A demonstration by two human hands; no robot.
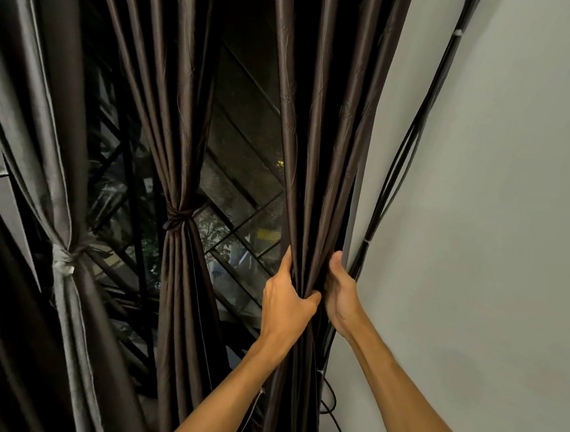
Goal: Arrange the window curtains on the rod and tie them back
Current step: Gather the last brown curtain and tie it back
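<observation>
Around curtain [320, 143], left hand [285, 301], right hand [340, 293]

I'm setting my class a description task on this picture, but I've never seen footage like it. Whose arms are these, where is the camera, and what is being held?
There is no machine here. A person wears one wide-angle camera on the head, so you look out along their own bare arms, and this is the only view. The left hand and right hand both grip the rightmost dark curtain, bunching it into a bundle. No tie is round it yet. Two other curtains are already tied at the middle: the dark middle curtain and the grey curtain on the left. Behind them is a window grille. To the right is a pale wall with black cables running down it.
</observation>
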